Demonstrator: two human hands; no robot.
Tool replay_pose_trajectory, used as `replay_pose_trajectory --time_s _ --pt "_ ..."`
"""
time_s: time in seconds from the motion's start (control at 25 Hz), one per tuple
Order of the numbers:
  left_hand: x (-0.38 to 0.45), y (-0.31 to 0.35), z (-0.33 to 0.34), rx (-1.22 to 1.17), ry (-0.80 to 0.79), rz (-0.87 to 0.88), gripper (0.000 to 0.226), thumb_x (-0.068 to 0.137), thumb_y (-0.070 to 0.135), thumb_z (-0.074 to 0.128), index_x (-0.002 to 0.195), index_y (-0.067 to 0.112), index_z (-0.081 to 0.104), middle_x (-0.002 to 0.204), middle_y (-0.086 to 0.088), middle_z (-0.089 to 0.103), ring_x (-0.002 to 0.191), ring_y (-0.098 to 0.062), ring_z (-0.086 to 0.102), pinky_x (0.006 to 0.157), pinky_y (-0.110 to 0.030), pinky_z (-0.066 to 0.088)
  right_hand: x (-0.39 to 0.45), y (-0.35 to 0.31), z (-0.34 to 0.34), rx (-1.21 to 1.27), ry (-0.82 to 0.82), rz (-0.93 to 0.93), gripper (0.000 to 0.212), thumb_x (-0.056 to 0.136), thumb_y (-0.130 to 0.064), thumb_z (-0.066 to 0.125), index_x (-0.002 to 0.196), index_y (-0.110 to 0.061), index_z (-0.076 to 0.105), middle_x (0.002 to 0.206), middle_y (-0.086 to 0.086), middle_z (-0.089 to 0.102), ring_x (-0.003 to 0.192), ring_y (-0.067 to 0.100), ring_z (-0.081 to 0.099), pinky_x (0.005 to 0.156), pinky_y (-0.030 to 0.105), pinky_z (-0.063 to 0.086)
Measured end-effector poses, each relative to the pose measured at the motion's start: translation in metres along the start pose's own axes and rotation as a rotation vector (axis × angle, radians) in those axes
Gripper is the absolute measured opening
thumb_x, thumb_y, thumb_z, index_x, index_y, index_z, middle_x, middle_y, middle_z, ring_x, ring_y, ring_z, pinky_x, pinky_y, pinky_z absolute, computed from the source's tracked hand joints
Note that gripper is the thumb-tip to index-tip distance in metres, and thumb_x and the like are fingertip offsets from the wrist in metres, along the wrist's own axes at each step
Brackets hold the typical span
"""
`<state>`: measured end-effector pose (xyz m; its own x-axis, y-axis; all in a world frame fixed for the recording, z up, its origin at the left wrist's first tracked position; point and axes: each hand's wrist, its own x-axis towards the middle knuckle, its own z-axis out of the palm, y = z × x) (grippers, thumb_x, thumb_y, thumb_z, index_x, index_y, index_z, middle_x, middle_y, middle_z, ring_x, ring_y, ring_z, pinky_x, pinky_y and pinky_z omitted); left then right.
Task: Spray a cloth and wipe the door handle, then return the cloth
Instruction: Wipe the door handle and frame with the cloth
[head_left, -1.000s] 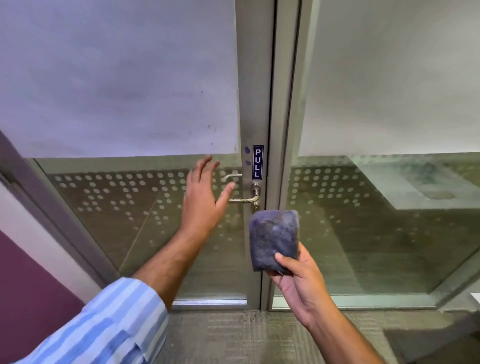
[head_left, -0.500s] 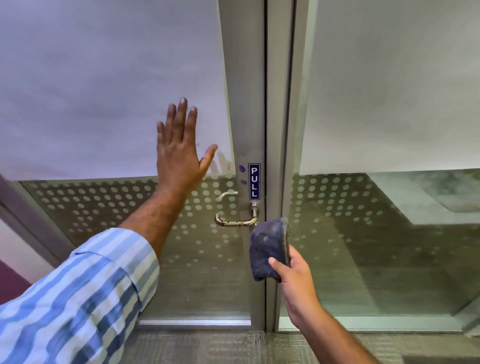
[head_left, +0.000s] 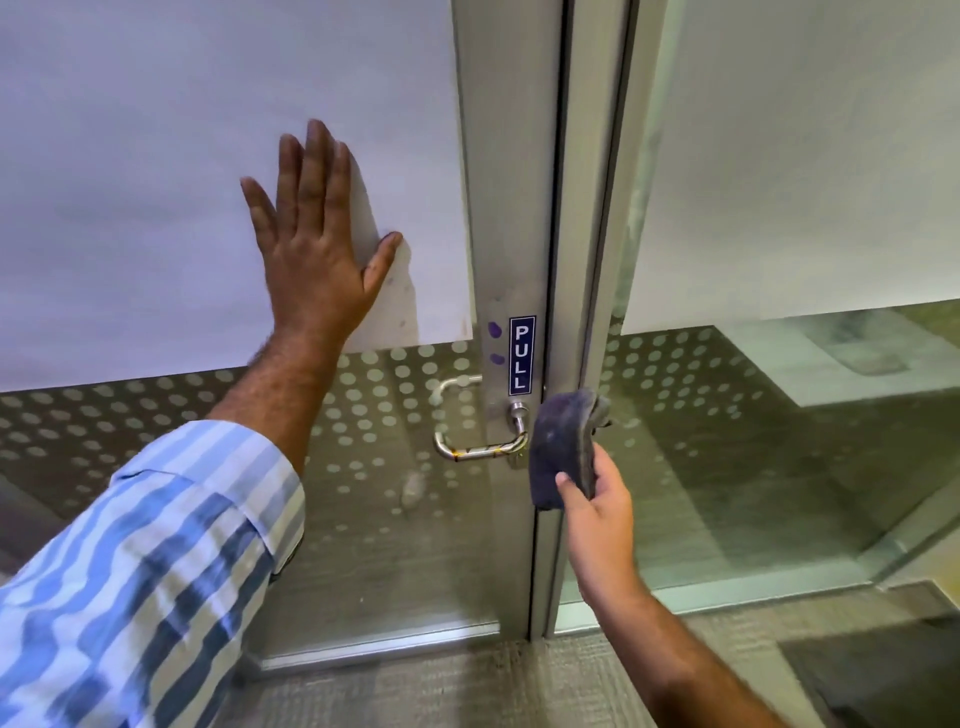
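A steel lever door handle (head_left: 480, 451) sticks out of the metal door frame, just below a blue PULL sticker (head_left: 521, 354). My right hand (head_left: 597, 512) grips a folded dark grey-blue cloth (head_left: 562, 447) by its lower end. The cloth stands upright right beside the handle's pivot end, at its right. My left hand (head_left: 317, 249) lies flat with fingers spread on the frosted white panel of the glass door (head_left: 208, 182), above and left of the handle.
The door's lower glass (head_left: 389, 519) carries a pattern of pale dots. A fixed glass panel (head_left: 779, 415) stands to the right of the frame. Grey carpet (head_left: 467, 686) covers the floor below, with a dark mat (head_left: 883, 675) at the lower right.
My left hand rose from near the handle to the frosted panel and pressed flat. My right hand brought the cloth up and closer to the handle. The view moved nearer to the door.
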<state>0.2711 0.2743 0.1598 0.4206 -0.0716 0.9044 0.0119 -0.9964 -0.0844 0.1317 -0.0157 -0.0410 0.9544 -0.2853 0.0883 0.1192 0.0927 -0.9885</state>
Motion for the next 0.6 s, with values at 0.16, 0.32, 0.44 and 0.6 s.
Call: replay_pose_trajectory --time_s 0.16,0.32,0.44,0.6 --pt "0.000 -0.002 0.022 -0.008 0.134 0.016 0.086 0.106 0.068 0.046 0.170 0.015 0.023 0.175 -0.017 0.030 0.161 -0.040 0.024 0.129 -0.064 0.001 0.006 0.011 0.036 -0.362 0.145 -0.236 0.064 0.089 0.011 0.058 0.147 -0.017 0.061 0.127 -0.019 0.073 0.115 -0.003 0.066 0.103 0.004 0.042" --pt "0.002 0.001 0.032 0.015 0.246 -0.023 0.083 0.103 0.068 0.048 0.166 0.016 0.033 0.170 -0.016 0.040 0.157 -0.039 0.033 0.129 -0.062 0.005 0.020 0.018 0.066 -0.815 -0.012 -0.352 0.062 0.083 0.009 0.061 0.142 -0.011 0.063 0.153 0.005 0.058 0.146 0.026 0.051 0.127 0.032 0.036" --pt "0.002 0.001 0.037 0.025 0.285 -0.026 0.082 0.101 0.066 0.052 0.164 0.015 0.038 0.167 -0.016 0.044 0.156 -0.039 0.036 0.129 -0.061 0.005 0.027 0.024 0.083 -1.054 -0.109 -0.319 0.052 0.086 0.003 0.060 0.136 -0.009 0.062 0.168 0.017 0.038 0.160 0.036 0.030 0.131 0.053 0.030" --pt "0.003 0.003 0.038 0.046 0.319 -0.058 0.080 0.101 0.066 0.052 0.161 0.015 0.043 0.164 -0.017 0.049 0.152 -0.040 0.041 0.131 -0.058 0.005 0.025 0.031 0.086 -1.154 -0.184 -0.293 0.063 0.085 0.001 0.047 0.147 -0.010 0.048 0.171 0.017 0.035 0.165 0.039 0.017 0.131 0.056 0.027"
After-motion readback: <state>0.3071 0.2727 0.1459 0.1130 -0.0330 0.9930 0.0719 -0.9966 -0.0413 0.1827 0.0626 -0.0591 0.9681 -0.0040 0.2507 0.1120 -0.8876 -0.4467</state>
